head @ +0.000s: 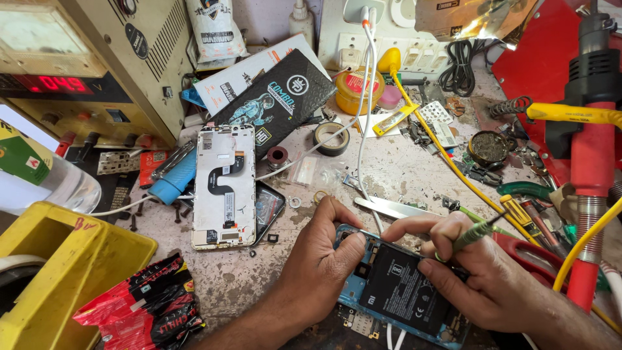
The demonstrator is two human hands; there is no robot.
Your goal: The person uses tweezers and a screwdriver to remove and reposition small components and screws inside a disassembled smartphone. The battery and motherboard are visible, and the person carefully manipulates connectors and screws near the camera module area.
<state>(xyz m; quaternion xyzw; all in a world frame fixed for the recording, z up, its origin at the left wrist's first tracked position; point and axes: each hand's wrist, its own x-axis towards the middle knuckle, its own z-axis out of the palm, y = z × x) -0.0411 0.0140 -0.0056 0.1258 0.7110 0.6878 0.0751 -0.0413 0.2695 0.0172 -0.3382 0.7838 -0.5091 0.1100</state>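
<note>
An opened blue phone [395, 295] with its black battery showing lies on the stained bench at the lower middle. My left hand [321, 259] holds the phone's upper left edge, thumb resting on it. My right hand [483, 275] grips a thin green-handled tool [476, 233], its tip down near the phone's top. A white cable runs from the wall socket down to the phone.
A second opened white phone [223, 188] lies to the left. A power supply with a red display [61, 84] stands at the back left, above a yellow box [65, 272]. A red and black hot-air gun [593, 149], screwdrivers [521, 217], metal tweezers [395, 207] and a tape roll [332, 139] crowd the bench.
</note>
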